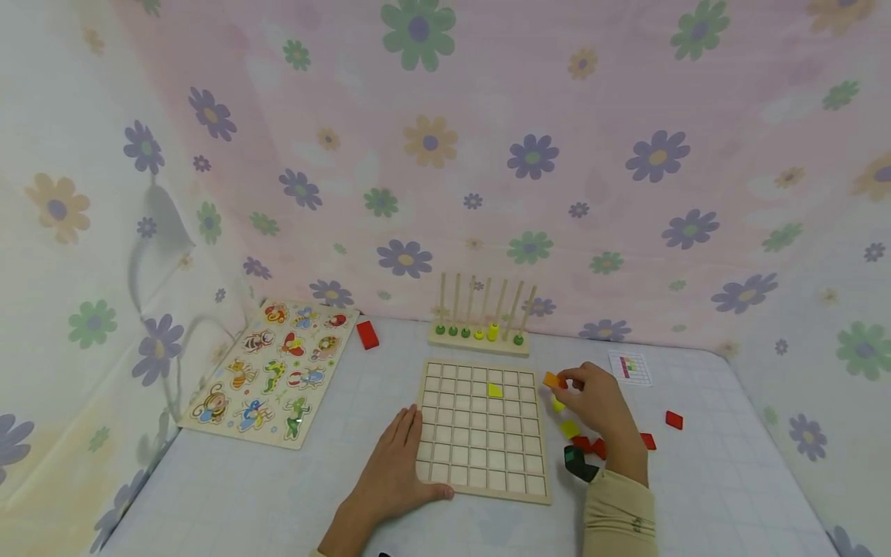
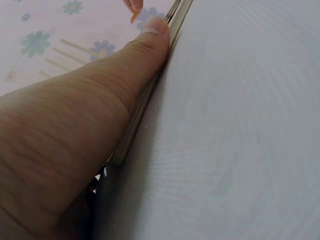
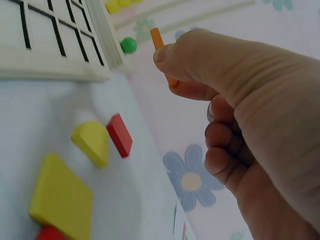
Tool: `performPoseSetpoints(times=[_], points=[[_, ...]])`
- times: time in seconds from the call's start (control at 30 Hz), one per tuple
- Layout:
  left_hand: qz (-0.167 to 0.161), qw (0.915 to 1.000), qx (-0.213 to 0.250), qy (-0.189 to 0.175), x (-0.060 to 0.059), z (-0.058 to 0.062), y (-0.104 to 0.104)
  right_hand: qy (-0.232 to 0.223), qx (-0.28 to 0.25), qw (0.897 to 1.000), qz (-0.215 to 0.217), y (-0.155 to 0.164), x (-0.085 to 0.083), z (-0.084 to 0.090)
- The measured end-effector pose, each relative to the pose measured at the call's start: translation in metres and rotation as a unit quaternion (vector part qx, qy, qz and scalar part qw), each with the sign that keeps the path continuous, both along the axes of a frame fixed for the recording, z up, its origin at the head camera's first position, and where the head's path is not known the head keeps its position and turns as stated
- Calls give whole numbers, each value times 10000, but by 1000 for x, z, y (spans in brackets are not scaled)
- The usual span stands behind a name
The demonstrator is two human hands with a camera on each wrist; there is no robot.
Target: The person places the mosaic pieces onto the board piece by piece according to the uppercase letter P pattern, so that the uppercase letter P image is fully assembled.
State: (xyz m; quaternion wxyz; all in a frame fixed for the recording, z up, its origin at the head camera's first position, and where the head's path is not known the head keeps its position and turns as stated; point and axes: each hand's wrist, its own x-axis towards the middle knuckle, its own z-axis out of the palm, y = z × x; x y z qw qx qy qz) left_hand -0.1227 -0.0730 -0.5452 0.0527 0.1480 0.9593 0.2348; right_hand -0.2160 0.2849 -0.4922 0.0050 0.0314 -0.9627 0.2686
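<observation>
Play corner, probably at home or in a nursery. Flowered cloth (image 1: pixel 487 155) hangs as backdrop behind and to both sides of a pale gridded mat (image 1: pixel 278 495). Toys only: wooden grid board (image 1: pixel 480 429) under the left fingers, animal puzzle (image 1: pixel 271 371) well left of them, peg rack with beads (image 1: pixel 480 329) beyond, coloured wooden tiles (image 1: pixel 592 441) below the right fingers.

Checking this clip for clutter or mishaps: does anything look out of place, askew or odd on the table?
One red block lies alone beside the animal puzzle, far from the loose pieces scattered right of the grid board. The board itself sits square, with one yellow tile in it. The right hand pinches an orange piece. Nothing looks spilled or damaged.
</observation>
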Motion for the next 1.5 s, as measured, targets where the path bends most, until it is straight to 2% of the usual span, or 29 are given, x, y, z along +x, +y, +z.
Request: performPoseSetpoints(times=[0.13,0.37,0.47,0.87,1.2,1.5], points=[[0,10000,-16,7,0,0,0,51,-46,9999,152,-15,-2,3],[3,10000,-18,12,0,0,0,324,-123,9960,818,-41,-6,4],[4,10000,-25,5,0,0,0,351,-190,9944,975,-50,-7,2],[26,10000,-68,-3,-2,0,0,335,-414,9888,1391,-82,-10,1],[26,10000,-85,-21,-2,2,1,105,-42,9887,1497,-97,-19,-11],[-15,9999,-103,-25,-2,2,1,171,104,9856,1678,-105,-20,-12]])
